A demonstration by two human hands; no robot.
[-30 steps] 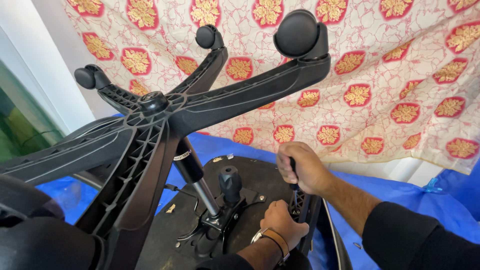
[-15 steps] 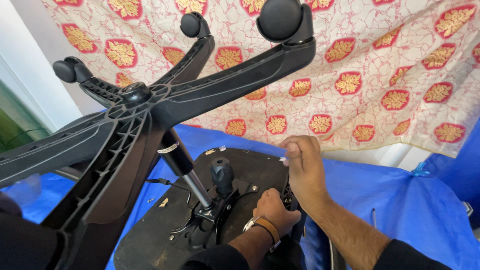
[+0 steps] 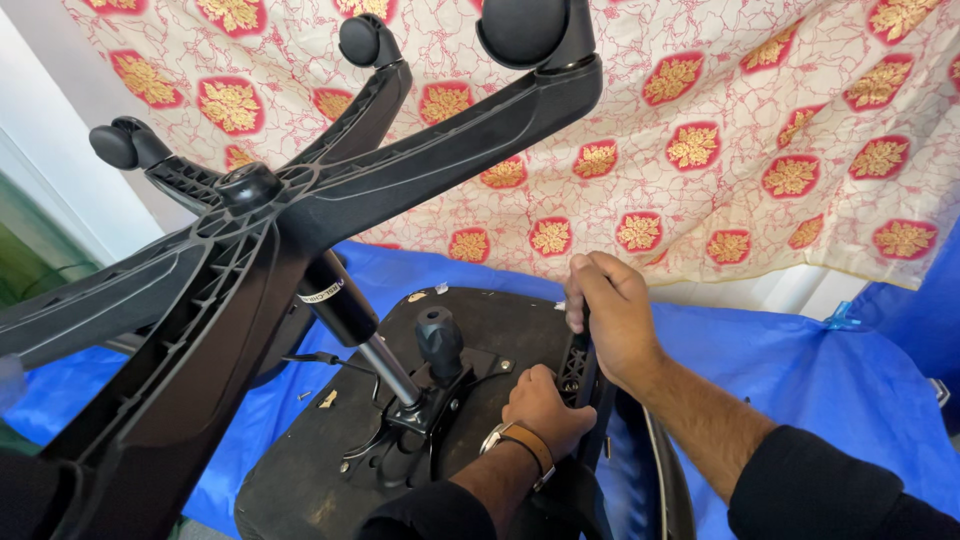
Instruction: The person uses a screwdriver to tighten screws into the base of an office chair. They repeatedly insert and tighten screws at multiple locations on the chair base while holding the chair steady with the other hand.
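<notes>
patterned cloth (image 3: 760,130) in cream with red and gold medallions hangs across the back of the scene, and a blue tarp (image 3: 800,370) covers the floor beneath an office chair turned upside down, so its underside faces the person at work. the chair's five-spoke base (image 3: 300,210) rears up at the left of the view, castors (image 3: 525,30) in the air, carried on the gas-lift column (image 3: 350,320) that runs down into the metal tilt mechanism (image 3: 410,430) bolted to the seat bottom (image 3: 490,320); a black knob (image 3: 438,335) stands just beside the column. flipped this way, the seat lies flat on the tarp and stays put while its side fittings are within reach. the right hand (image 3: 610,315) wraps closed around the top of a black ribbed armrest bracket (image 3: 575,365) at the seat's edge, seemingly steadying it upright against the seat. the left hand (image 3: 545,410), a watch with a tan strap (image 3: 520,442) at its wrist, closes its grip on the lower part of the same bracket, close to where it meets the seat; whether it also holds a fastener or tool cannot be told. a few small screws or scraps (image 3: 325,398) lie on the seat bottom and tarp near the mechanism, close to hand
</notes>
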